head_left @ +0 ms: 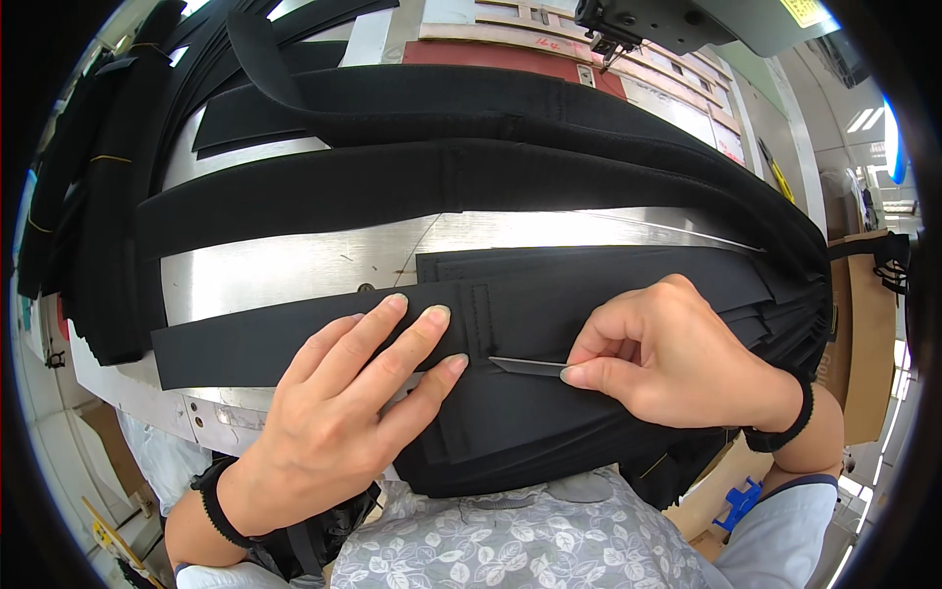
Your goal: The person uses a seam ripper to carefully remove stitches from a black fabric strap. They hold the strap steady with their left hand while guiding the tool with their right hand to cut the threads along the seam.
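My left hand point(363, 402) lies with its fingers apart on a long black fabric strip point(226, 341), close to a stitched cross seam point(481, 319). To the right of that seam, my right hand point(662, 353) pinches a narrow pointed grey edge point(525, 366) between thumb and forefinger. It looks like the strip's lower edge turned up, though the fingers hide part of it. Under both hands is a thick stack of similar black strips point(461, 412), fanned out toward the right.
More long black strips point(304, 191) curve across the metal tabletop point(294, 270) beyond my hands. Tied black bundles point(108, 206) hang at the left. A sewing machine head point(687, 25) stands at the far right, near a yellow-handled tool point(775, 172). Cardboard point(868, 334) is at the right.
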`<state>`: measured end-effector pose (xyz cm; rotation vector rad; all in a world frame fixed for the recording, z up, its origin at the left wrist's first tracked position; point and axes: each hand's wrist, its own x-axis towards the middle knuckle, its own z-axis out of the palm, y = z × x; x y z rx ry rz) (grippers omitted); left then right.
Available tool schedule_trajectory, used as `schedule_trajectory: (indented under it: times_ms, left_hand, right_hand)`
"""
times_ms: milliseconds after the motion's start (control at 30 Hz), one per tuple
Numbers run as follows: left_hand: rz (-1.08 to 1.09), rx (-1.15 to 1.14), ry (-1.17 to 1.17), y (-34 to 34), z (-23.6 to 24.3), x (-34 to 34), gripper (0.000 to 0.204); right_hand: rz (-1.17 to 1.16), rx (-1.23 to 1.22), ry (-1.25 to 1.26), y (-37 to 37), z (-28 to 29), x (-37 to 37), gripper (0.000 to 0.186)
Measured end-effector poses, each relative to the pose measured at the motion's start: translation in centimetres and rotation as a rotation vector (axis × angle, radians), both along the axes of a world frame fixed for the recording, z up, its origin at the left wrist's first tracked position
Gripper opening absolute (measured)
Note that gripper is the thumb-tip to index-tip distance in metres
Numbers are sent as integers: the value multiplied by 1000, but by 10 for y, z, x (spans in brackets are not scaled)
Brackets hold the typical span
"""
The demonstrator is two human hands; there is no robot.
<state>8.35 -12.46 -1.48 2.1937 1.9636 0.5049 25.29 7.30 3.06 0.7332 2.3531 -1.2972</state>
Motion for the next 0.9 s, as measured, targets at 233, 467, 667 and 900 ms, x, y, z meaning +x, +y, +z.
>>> schedule_trajectory:
  times_ms: [233,467,667,900]
  left_hand:
    - [6,15,19,-1,-3,-1,41]
    - [20,15,3,-2,-1,0,41]
    - [17,17,-8,-2,-3,0,40]
    - [20,2,-11,-4,-3,-1,40]
  right_hand:
    - [-115,107,153,-13,-7,5,8]
    - [-33,65,78,-5,2,-2,8]
    - [-30,6,17,-3,2,-3,11]
    - [-23,15,-2,-3,2,-6,12]
